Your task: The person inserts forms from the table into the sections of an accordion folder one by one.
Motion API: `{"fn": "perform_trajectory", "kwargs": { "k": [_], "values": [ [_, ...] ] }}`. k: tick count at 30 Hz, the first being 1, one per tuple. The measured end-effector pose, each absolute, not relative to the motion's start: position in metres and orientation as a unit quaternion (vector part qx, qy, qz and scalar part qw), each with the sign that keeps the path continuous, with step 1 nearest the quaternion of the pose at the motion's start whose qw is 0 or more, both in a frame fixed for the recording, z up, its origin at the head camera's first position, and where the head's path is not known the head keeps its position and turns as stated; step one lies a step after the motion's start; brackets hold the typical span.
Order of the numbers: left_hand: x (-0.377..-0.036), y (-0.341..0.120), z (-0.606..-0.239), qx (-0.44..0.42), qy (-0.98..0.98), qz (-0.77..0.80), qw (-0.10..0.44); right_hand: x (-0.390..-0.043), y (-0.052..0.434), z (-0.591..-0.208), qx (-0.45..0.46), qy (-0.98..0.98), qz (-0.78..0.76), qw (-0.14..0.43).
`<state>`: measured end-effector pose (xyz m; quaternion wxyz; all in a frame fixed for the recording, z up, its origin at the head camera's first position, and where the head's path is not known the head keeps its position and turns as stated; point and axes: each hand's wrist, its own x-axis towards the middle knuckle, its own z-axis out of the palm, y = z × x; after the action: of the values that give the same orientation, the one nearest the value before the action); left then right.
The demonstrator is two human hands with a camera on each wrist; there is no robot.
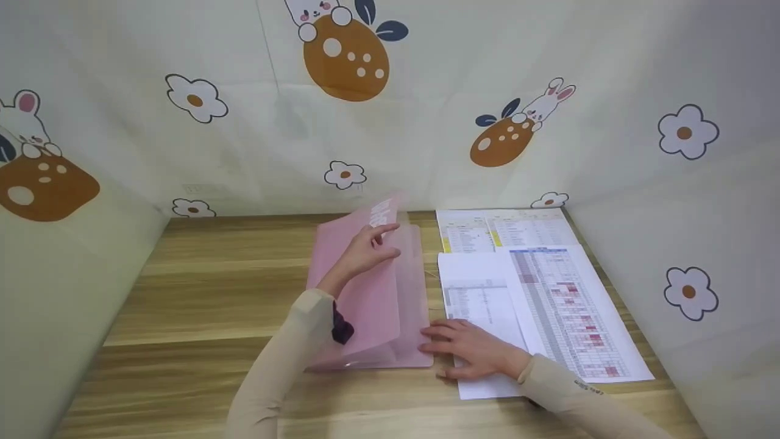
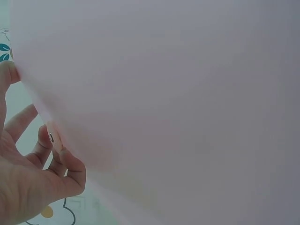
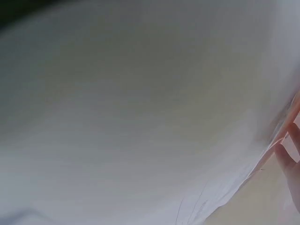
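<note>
A pink translucent folder (image 1: 372, 299) lies open on the wooden table (image 1: 201, 286). My left hand (image 1: 364, 250) grips the edge of a raised pink leaf and holds it up from the rest. In the left wrist view that leaf (image 2: 187, 93) fills the frame, and the fingers (image 2: 65, 168) curl round its edge. My right hand (image 1: 472, 353) lies flat on a white sheet (image 1: 481, 299), its fingertips at the folder's lower right corner. The right wrist view is a blur of white paper (image 3: 140, 117) with the fingers (image 3: 288, 159) at the right edge.
Several printed sheets lie right of the folder: a long table with red cells (image 1: 567, 305) and two yellow-marked pages (image 1: 506, 228) at the back. Cartoon-patterned walls (image 1: 426, 122) close in the table on three sides. Bare wood shows left of the folder.
</note>
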<state>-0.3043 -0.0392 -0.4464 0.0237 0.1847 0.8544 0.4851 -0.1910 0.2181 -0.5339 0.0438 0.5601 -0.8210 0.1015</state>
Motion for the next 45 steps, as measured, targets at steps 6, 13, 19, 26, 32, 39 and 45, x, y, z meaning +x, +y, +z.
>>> {"fn": "perform_trajectory", "kwargs": {
  "k": [6,13,19,26,32,39,45],
  "values": [
    [-0.304,-0.039,-0.448,0.177,0.858,0.481,0.026,-0.193,0.219,-0.532,0.558,-0.82,0.118,0.045],
    [-0.304,-0.038,-0.45,0.176,0.857,0.483,0.027,-0.201,0.227,-0.527,0.556,-0.813,0.153,0.079],
    [-0.304,-0.038,-0.45,0.179,0.856,0.484,0.027,-0.211,0.245,-0.514,0.501,-0.844,0.171,0.09],
    [-0.304,-0.037,-0.449,0.183,0.853,0.488,0.024,-0.223,0.273,-0.498,0.416,-0.884,0.194,0.086],
    [-0.304,-0.037,-0.448,0.177,0.854,0.487,0.035,-0.23,0.3,-0.494,0.336,-0.912,0.218,0.087],
    [-0.305,-0.036,-0.448,0.176,0.854,0.488,0.039,-0.232,0.329,-0.493,0.253,-0.933,0.247,0.068],
    [-0.305,-0.035,-0.448,0.17,0.856,0.486,0.047,-0.233,0.354,-0.495,0.206,-0.94,0.261,0.071]
  ]
}}
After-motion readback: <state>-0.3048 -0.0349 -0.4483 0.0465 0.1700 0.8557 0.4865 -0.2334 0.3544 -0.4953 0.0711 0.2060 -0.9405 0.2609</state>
